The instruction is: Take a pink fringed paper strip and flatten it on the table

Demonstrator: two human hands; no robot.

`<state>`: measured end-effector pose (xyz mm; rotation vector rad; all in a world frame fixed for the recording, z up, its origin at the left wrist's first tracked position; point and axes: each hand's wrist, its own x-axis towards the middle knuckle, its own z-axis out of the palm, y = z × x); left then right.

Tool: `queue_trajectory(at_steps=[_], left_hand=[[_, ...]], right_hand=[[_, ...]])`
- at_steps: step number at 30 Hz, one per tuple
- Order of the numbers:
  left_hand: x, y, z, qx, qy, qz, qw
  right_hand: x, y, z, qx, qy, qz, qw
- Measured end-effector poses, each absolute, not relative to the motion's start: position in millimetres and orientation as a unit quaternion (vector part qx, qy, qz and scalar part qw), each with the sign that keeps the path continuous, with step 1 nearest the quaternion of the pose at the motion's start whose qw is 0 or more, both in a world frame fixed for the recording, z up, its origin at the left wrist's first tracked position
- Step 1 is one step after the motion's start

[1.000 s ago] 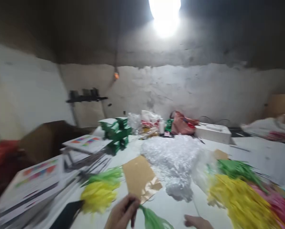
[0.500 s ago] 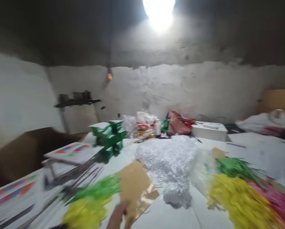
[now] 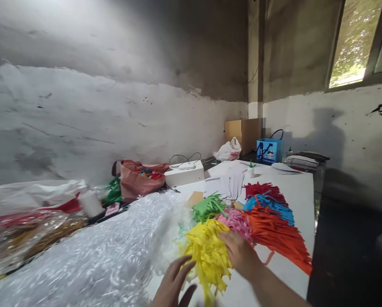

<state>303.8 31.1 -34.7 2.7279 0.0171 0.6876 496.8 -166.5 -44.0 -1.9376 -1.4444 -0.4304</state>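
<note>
My right hand (image 3: 240, 255) lies on the right side of a heap of yellow fringed paper strips (image 3: 206, 251), fingers curled into the strips. My left hand (image 3: 174, 283) comes up from the bottom edge with fingers spread, touching the heap's left side. Around the yellow heap lie pink (image 3: 237, 221), green (image 3: 208, 207), orange (image 3: 275, 234), blue (image 3: 270, 204) and red (image 3: 264, 189) fringed paper heaps on the white table (image 3: 293, 183).
A big mound of clear shredded plastic (image 3: 91, 256) fills the table's left. Behind it stand bags of material (image 3: 27, 217), a pink bag (image 3: 139, 179), a white box (image 3: 184, 172), a glue bottle (image 3: 251, 169), white paper sheets (image 3: 229, 185), a blue bag (image 3: 269, 150) and a cardboard box (image 3: 242, 132). The table edge runs down the right.
The view has swung right, away from the stacked boxes and printed sheets. My left hand let go of the green strip, and both hands now rest on the yellow heap.
</note>
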Motion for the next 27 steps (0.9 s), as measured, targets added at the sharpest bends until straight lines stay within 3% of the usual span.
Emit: queue_trajectory(at_steps=[4,7,16,23,27], left_hand=[[419.8,4.7,-14.1,0.981,0.001,0.16,0.105],[453.5,1.6,-16.7,0.99,-0.007,0.1,0.096],[388.7,36.7,-22.4,0.992,-0.057,0.011,0.108],[410.9,16.6,-21.3,0.994,0.004,0.058,0.095],[421.8,17.1,-31.5,0.991,0.008,0.08,0.105]], right_hand=[[584.7,-144.8,-37.4,-0.787,-0.55,-0.107,0.259],[611.3,-143.6,-47.9,-0.815,-0.531,-0.068,0.222],[631.6,-183.2,-63.2,-0.86,-0.426,-0.047,0.277],[592.4,-156.4,-44.7,-0.809,-0.524,-0.058,0.261],[600.4,-141.1,-54.7,-0.831,-0.49,-0.07,0.254]])
